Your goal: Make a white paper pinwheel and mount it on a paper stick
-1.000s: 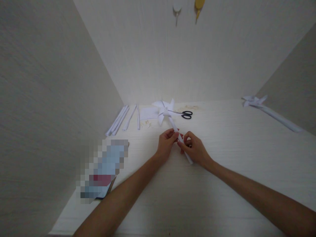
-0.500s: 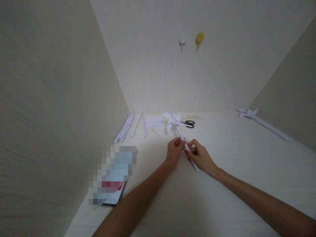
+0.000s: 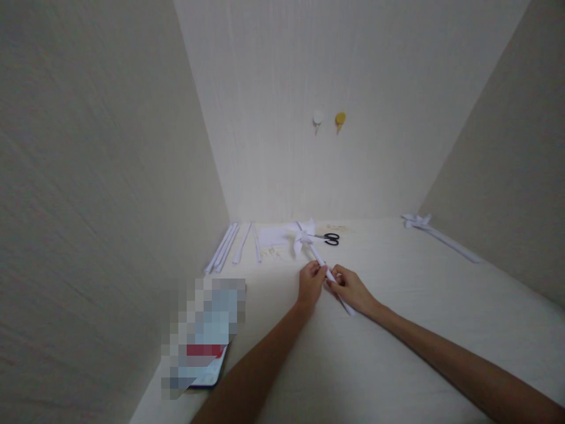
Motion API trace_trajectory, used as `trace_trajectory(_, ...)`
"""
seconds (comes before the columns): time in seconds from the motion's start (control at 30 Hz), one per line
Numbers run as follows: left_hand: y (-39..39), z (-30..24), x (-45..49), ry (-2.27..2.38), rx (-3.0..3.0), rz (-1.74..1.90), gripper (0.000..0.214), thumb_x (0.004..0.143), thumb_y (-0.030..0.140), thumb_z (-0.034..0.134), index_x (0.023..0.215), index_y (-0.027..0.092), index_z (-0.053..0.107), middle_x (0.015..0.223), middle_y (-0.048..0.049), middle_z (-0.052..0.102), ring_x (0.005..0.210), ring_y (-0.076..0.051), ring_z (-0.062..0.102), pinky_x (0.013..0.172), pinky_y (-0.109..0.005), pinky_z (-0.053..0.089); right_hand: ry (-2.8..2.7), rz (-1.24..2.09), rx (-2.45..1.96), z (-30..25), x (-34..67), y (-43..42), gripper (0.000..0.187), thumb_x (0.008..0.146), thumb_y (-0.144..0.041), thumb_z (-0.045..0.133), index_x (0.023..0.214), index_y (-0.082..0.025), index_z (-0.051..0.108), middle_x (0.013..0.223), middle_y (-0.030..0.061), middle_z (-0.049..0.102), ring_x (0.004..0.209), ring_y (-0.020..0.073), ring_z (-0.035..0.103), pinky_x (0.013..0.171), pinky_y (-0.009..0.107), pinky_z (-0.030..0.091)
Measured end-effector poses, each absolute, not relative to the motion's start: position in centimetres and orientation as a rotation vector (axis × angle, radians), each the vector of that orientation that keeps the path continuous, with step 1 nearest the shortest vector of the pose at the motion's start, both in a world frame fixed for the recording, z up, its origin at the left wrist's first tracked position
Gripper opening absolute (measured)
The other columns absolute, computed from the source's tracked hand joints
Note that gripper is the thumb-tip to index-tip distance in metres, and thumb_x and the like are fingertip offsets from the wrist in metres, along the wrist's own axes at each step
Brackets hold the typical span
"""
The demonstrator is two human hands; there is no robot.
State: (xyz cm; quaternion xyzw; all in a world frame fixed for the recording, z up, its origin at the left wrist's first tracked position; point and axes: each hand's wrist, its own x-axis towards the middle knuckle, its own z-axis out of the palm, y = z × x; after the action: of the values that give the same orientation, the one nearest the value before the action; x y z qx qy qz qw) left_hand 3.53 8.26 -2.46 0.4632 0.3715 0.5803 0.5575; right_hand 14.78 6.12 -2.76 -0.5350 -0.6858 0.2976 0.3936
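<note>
A white paper pinwheel [image 3: 303, 237] on a rolled-paper stick [image 3: 318, 257] slants across the middle of the table, its bladed head pointing away from me. My left hand [image 3: 311, 284] is closed on the stick from the left, the thumb lying along it. From the right, my right hand [image 3: 351, 287] pinches the same stick slightly lower down. The stick's lower end sticks out below my fingers. Just behind the pinwheel head lie scissors [image 3: 332, 239] with black handles, their blades partly hidden by the paper.
Rolled paper sticks [image 3: 223, 247] lie at the back left, near a flat paper sheet [image 3: 271, 236] and thin pale bits [image 3: 271, 253]. A partly blurred phone [image 3: 207, 377] is at left. Another pinwheel [image 3: 417, 221] rests by the right wall. Two hooks [image 3: 340, 119] hang on the back wall.
The camera view has tilted up, so the wall hooks and table sit lower in the picture. Both hands stay on the pinwheel stick, with the fingers slightly shifted.
</note>
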Motion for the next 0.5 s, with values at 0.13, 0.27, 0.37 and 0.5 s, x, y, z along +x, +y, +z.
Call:
trace_trajectory(0.13, 8.4, -2.4, 3.5, 0.908, 1.111, 1.395, 0.010, 0.059, 0.021, 0.058, 0.065, 0.013, 0.057, 0.059, -0.0001, 0.058, 0.055, -0.011, 0.053, 0.053, -0.022, 0.041, -1.794, 0.655, -1.371, -2.2, 14.5, 6.1, 0.017, 0.072, -0.031, 0.046, 0.061, -0.019, 0.039, 0.046, -0.0064, 0.041, 0.043, 0.0085, 0.038, 0.041, 0.019, 0.026)
trace_trajectory(0.27, 8.4, -2.2, 3.4, 0.911, 1.117, 1.394, 0.012, 0.061, 0.023, 0.057, 0.067, 0.013, 0.056, 0.059, 0.0010, 0.055, 0.056, -0.010, 0.052, 0.052, -0.021, 0.039, -1.844, 0.507, -1.393, -2.1, 14.2, 5.9, 0.022, 0.074, -0.033, 0.045, 0.059, -0.018, 0.040, 0.049, -0.0052, 0.041, 0.046, 0.0086, 0.037, 0.044, 0.020, 0.027)
trace_trajectory(0.37, 8.3, -2.2, 3.3, 0.922, 1.131, 1.394, 0.015, 0.062, 0.024, 0.057, 0.071, 0.012, 0.055, 0.060, 0.0008, 0.055, 0.056, -0.010, 0.052, 0.052, -0.021, 0.039, -1.896, 0.454, -1.393, -2.1, 14.3, 6.0, 0.021, 0.076, -0.031, 0.043, 0.060, -0.017, 0.045, 0.051, -0.0039, 0.044, 0.047, 0.0085, 0.038, 0.044, 0.020, 0.027)
trace_trajectory(0.5, 8.5, -2.6, 3.2, 1.009, 1.076, 1.448, 0.032, 0.063, 0.023, 0.057, 0.092, 0.013, 0.048, 0.067, 0.0011, 0.055, 0.056, -0.010, 0.054, 0.054, -0.021, 0.040, -1.926, 0.402, -1.403, 0.2, 16.5, 7.0, 0.022, 0.075, -0.031, 0.044, 0.059, -0.017, 0.047, 0.050, -0.0037, 0.043, 0.047, 0.0091, 0.038, 0.045, 0.020, 0.026)
